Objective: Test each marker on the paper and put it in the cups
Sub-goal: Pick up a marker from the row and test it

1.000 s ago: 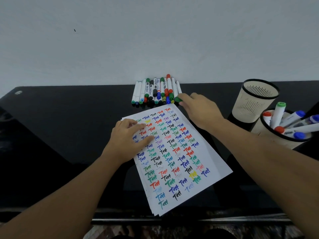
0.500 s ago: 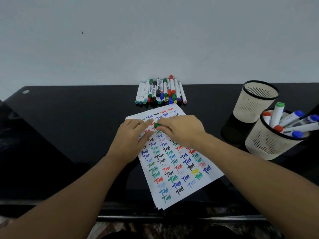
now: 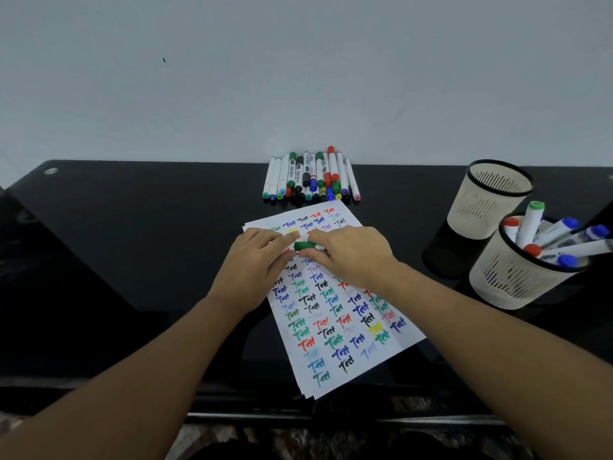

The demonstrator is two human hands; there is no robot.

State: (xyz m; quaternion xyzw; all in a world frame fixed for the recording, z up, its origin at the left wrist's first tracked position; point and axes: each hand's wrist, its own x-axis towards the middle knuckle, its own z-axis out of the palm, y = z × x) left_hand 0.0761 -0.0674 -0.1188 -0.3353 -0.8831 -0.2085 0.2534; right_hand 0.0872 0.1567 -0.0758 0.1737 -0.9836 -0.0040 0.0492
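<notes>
Behind everything stands a plain pale wall [image 3: 298, 78], and against it runs a glossy black desk [image 3: 132, 244]. On the desk lies a stack of white paper [image 3: 335, 313], turned at a slant and covered with rows of the word "Test" in red, blue, green, black and yellow. Off to the right stand two pale mesh cups with black rims. The far cup [image 3: 487, 200] shows nothing inside from this angle. The near cup [image 3: 517, 277] stands just in front of it and holds several white markers with red, blue and green caps leaning out to the right. At the back edge of the desk, against the wall, a pile of markers [image 3: 311, 179] lies side by side, caps toward the person. Both forearms reach in from below and meet over the upper part of the paper. The right hand [image 3: 355, 257] has its fingers curled round a green marker [image 3: 303, 245], whose green cap sticks out to the left. The left hand [image 3: 258, 260] rests on the paper, its fingers extended so the tips pinch that cap.
</notes>
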